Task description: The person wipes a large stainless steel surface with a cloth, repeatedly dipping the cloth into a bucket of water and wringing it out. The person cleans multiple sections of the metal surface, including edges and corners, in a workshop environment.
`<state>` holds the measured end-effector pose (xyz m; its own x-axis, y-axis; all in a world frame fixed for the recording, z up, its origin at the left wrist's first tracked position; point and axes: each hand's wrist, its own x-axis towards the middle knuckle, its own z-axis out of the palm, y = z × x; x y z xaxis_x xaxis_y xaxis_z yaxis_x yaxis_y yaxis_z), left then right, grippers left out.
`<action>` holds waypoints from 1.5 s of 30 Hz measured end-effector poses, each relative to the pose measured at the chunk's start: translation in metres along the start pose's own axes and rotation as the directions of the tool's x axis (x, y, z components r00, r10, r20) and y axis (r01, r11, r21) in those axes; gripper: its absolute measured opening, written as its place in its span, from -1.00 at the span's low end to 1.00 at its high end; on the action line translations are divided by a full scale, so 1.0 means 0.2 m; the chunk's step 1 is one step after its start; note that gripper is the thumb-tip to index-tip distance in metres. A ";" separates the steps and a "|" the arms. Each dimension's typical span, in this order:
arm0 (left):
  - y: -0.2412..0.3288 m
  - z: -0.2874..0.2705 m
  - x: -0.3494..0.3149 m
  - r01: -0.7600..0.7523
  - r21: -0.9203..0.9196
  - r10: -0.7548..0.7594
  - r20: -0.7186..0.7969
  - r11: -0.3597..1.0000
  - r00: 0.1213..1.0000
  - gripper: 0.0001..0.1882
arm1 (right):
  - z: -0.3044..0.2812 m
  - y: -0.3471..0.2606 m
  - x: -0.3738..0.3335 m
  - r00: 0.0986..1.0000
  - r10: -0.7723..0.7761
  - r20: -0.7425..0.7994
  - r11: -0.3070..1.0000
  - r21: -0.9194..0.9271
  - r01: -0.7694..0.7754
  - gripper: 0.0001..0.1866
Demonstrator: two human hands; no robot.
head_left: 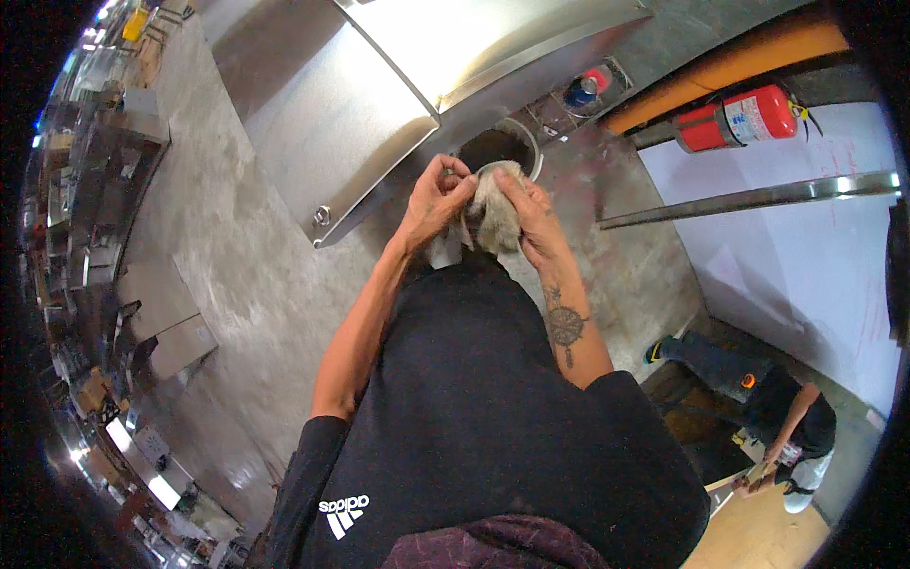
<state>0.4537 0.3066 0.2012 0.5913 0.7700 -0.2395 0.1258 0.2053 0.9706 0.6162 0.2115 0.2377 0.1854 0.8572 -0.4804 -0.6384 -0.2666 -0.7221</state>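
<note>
Dark patterned cloth (488, 547) shows at the bottom edge, against the wearer's black T-shirt (531, 417). Just above centre, the right hand (536, 216) grips a bunched greyish-beige rag (497, 216), thumb on top. Left hand (439, 197) fingertips pinch together at the rag's left edge; whether they grip it, I cannot tell. Directly behind is a round, pale-rimmed bucket (537, 154), dark inside. Steel panels (346, 128) fill the upper middle. A red fire extinguisher (737, 121) lies upper right; at lower right another person (794, 410) has both hands together.
</note>
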 end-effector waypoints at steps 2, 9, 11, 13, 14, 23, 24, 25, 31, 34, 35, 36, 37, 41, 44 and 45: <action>0.00 0.03 0.00 0.090 0.040 -0.086 -0.087 0.995 0.992 -0.75 | 0.02 0.06 0.04 0.990 -0.139 -0.030 0.989 0.048 0.140 -0.65; -0.16 -0.03 -0.06 -0.048 0.361 0.122 -0.184 0.931 0.975 -0.53 | 0.04 0.28 0.43 0.876 -0.457 -0.155 0.865 -0.307 0.397 -0.62; -0.13 -0.05 -0.18 0.002 0.266 0.041 -0.157 0.964 0.987 -0.56 | 0.10 0.32 0.49 0.814 -0.524 -0.252 0.818 -0.416 0.397 -0.65; -0.27 -0.20 -0.29 0.060 0.331 0.001 -0.183 0.942 0.983 -0.52 | 0.17 0.26 0.48 0.767 -0.549 -0.332 0.812 -0.429 0.396 -0.72; -0.35 -0.28 -0.34 0.084 0.362 -0.015 -0.188 0.928 0.982 -0.50 | 0.14 0.28 0.52 0.729 -0.610 -0.310 0.779 -0.400 0.482 -0.70; -0.93 -0.67 -1.06 0.449 0.329 -0.248 -0.504 0.831 0.828 -0.56 | 0.25 0.21 0.56 0.656 -0.647 -0.388 0.748 -0.489 0.449 -0.69; -0.97 -0.68 -1.13 0.482 0.332 -0.267 -0.523 0.811 0.809 -0.54 | 0.25 0.23 0.55 0.665 -0.650 -0.368 0.738 -0.515 0.436 -0.70; -1.01 -0.69 -1.18 0.513 0.336 -0.284 -0.542 0.790 0.791 -0.53 | 0.24 0.26 0.55 0.674 -0.652 -0.348 0.727 -0.540 0.424 -0.70; -1.09 -0.79 -1.23 0.535 0.276 -0.302 -0.585 0.798 0.752 -0.52 | 0.22 0.27 0.62 0.680 -0.603 -0.416 0.788 -0.444 0.427 -0.70; -1.06 -0.78 -1.16 0.511 0.254 -0.289 -0.586 0.821 0.757 -0.52 | 0.22 0.24 0.63 0.622 -0.642 -0.448 0.765 -0.421 0.487 -0.69; -1.05 -0.79 -1.15 0.502 0.257 -0.284 -0.581 0.826 0.763 -0.52 | 0.22 0.24 0.64 0.598 -0.658 -0.457 0.753 -0.423 0.505 -0.68; -1.04 -0.79 -1.14 0.508 0.271 -0.288 -0.572 0.818 0.768 -0.52 | 0.21 0.27 0.64 0.645 -0.651 -0.401 0.751 -0.461 0.472 -0.71; -1.03 -0.80 -1.12 0.513 0.286 -0.292 -0.562 0.809 0.774 -0.52 | 0.20 0.31 0.63 0.688 -0.638 -0.346 0.746 -0.501 0.439 -0.73; -1.06 -0.82 -1.17 0.529 0.306 -0.306 -0.551 0.792 0.776 -0.51 | 0.07 0.32 0.51 0.714 -0.604 -0.356 0.784 -0.427 0.450 -0.76; -1.12 -0.86 -1.19 0.559 0.282 -0.343 -0.555 0.780 0.758 -0.50 | -0.05 0.30 0.52 0.720 -0.564 -0.404 0.808 -0.451 0.380 -0.76; -1.14 -0.88 -1.23 0.579 0.284 -0.362 -0.553 0.765 0.750 -0.50 | -0.05 0.30 0.50 0.737 -0.544 -0.401 0.816 -0.458 0.353 -0.75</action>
<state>0.1398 0.1771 0.0336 -0.0420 0.8374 -0.5450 0.6648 0.4306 0.6104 0.6036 0.2760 0.1408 0.7837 0.6000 -0.1608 -0.1135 -0.1163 -0.9867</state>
